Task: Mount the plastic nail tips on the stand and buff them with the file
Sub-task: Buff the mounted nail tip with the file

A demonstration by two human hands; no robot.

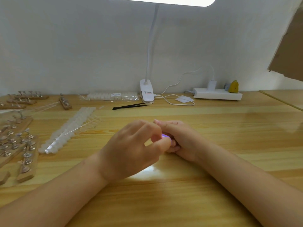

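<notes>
2 bare forearms, left hand [131, 149] & right hand [182, 140]; no sleeves, rings, watch.

Bright, even light falls from the lamp panel [161, 1] overhead, blown out to white. Its glare patch shines on the glossy surface [229, 122] below the hands. Soft overall focus; edges bow outward.

A small purple thing [165, 136] sits between the hands — mostly covered by fingers, too little showing to name. The stands [19, 141] run off the left edge. The lamp's label [147, 92] is too blurred to read.
</notes>
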